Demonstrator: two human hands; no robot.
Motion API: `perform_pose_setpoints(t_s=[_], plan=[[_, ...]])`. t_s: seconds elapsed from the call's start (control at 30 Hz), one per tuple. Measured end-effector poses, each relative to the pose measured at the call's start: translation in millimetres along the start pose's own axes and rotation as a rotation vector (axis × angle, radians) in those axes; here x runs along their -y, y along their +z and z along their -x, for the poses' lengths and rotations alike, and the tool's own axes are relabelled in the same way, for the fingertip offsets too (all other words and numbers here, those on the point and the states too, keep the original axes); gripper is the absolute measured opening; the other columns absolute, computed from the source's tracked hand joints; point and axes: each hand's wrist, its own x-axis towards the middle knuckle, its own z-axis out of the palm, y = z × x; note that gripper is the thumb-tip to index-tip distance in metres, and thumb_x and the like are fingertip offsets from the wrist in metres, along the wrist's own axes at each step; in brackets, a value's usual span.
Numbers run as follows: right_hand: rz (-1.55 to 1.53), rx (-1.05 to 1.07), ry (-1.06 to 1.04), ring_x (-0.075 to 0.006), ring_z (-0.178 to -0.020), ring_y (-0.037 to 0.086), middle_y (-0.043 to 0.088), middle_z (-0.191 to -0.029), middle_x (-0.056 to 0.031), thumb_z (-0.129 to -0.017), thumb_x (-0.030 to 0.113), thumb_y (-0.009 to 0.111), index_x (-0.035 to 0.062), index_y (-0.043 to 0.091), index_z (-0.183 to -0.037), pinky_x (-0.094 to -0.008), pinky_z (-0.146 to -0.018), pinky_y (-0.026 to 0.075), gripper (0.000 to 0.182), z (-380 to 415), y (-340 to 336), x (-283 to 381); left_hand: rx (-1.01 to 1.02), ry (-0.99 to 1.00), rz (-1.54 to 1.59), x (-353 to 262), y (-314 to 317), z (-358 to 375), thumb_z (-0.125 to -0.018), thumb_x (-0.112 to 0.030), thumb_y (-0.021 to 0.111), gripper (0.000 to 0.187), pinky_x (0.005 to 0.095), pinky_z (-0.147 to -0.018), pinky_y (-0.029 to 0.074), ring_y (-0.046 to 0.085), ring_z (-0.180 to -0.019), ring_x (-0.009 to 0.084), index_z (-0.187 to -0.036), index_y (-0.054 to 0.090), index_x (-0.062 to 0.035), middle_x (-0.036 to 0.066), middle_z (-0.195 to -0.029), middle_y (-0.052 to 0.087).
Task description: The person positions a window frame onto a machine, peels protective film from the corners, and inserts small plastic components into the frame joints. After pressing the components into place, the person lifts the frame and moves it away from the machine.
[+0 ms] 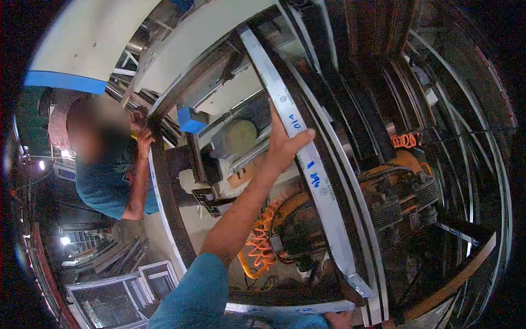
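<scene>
A large rectangular metal frame (174, 230) with dark inner faces fills the middle of the head view. Its right bar (320, 192) wears pale printed film with blue handwritten marks. My left hand (286, 143) grips this bar above its middle, thumb over the face and fingers wrapped round the far edge. Only a small part of my right hand (338, 319) shows at the bottom edge, by the frame's lower right corner; its fingers are mostly cut off. Another person's hand (144, 140) is on the frame's upper left corner.
Below the frame is a machine (402, 192) with orange parts and a coiled orange hose (262, 241). The other person (104, 186) stands at the left. Dark profiles (361, 93) stand at the right; white window frames (109, 299) are at lower left. A blue box (190, 119) shows through the frame.
</scene>
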Motion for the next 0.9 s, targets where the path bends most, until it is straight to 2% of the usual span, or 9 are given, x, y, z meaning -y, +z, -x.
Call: perform_pose_setpoints(t_s=[0.03,0.07,0.2,0.3,0.4,0.5,0.63,0.7,0.9], plan=[[-0.032,-0.015,0.025,-0.0301,-0.114,0.057,0.054,-0.129,-0.0163,-0.082,0.038,0.072,0.0216,0.012,-0.153,-0.0404,-0.096,0.047,0.094,0,0,11,0.02,0.005,0.001,-4,0,0,-0.074,-0.015,0.072,0.101,0.0361,-0.089,0.046,0.054,-0.101,0.0235,-0.148,0.005,-0.0044,0.015,-0.119,0.048],[-0.053,-0.031,0.037,-0.03,-0.114,0.057,0.054,-0.129,-0.0163,-0.082,0.038,0.072,0.0215,0.013,-0.153,-0.0405,-0.096,0.047,0.094,0,1,16,0.05,0.005,0.006,-10,-1,0,-0.073,-0.014,0.073,0.112,0.0377,-0.101,0.04,0.05,-0.116,0.027,-0.15,-0.007,-0.0016,0.018,-0.133,0.043],[-0.083,-0.094,0.032,-0.0299,-0.114,0.056,0.054,-0.129,-0.0162,-0.082,0.037,0.072,0.021,0.013,-0.153,-0.0406,-0.096,0.046,0.093,-5,3,22,0.007,0.058,0.08,-11,3,-3,-0.068,-0.013,0.075,0.11,0.0379,-0.102,0.039,0.047,-0.117,0.0273,-0.147,0.001,0.0015,0.017,-0.129,0.043],[-0.082,-0.109,0.036,-0.0297,-0.114,0.056,0.054,-0.128,-0.0161,-0.082,0.036,0.072,0.0207,0.014,-0.152,-0.0408,-0.096,0.046,0.092,-8,3,23,0.058,0.135,0.023,3,-3,-7,-0.072,-0.015,0.075,0.113,0.0361,-0.092,0.046,0.049,-0.111,0.0244,-0.152,-0.005,-0.0074,0.016,-0.132,0.041],[-0.087,-0.119,0.037,-0.0296,-0.114,0.056,0.053,-0.128,-0.0161,-0.082,0.035,0.072,0.0204,0.014,-0.152,-0.0409,-0.096,0.046,0.092,-12,4,24,0.036,0.115,0.107,0,2,-6,-0.07,-0.015,0.074,0.115,0.0365,-0.096,0.044,0.048,-0.115,0.025,-0.151,-0.008,-0.0068,0.016,-0.133,0.04],[-0.087,-0.132,0.044,-0.0295,-0.115,0.056,0.053,-0.128,-0.016,-0.082,0.035,0.072,0.02,0.014,-0.151,-0.041,-0.096,0.046,0.091,-20,7,27,0.026,0.153,0.123,-2,2,-8,-0.067,-0.014,0.076,0.112,0.038,-0.102,0.039,0.046,-0.117,0.0261,-0.146,-0.002,0.0027,0.016,-0.13,0.04],[-0.075,-0.135,0.055,-0.0293,-0.115,0.056,0.053,-0.128,-0.0159,-0.082,0.034,0.072,0.0196,0.015,-0.151,-0.0412,-0.096,0.046,0.09,-34,10,33,0.064,0.054,0.309,-16,4,-3,-0.067,-0.014,0.077,0.113,0.0386,-0.104,0.037,0.044,-0.121,0.0266,-0.146,-0.001,0.003,0.017,-0.135,0.037],[-0.065,-0.13,0.053,-0.0292,-0.115,0.056,0.053,-0.128,-0.0159,-0.082,0.033,0.072,0.0194,0.015,-0.151,-0.0413,-0.096,0.046,0.09,-38,10,35,0.01,0.158,0.103,3,-1,-10,-0.065,-0.016,0.078,0.112,0.0396,-0.104,0.037,0.046,-0.12,0.0278,-0.146,0.003,0.0047,0.019,-0.137,0.037],[-0.041,-0.121,0.046,-0.0289,-0.115,0.055,0.053,-0.128,-0.0158,-0.082,0.032,0.072,0.0187,0.016,-0.15,-0.0415,-0.097,0.046,0.089,-50,10,44,-0.044,0.193,0.168,-2,3,-8,-0.063,-0.021,0.08,0.114,0.0379,-0.108,0.033,0.049,-0.118,0.0305,-0.144,0.005,0.01,0.022,-0.13,0.045]])
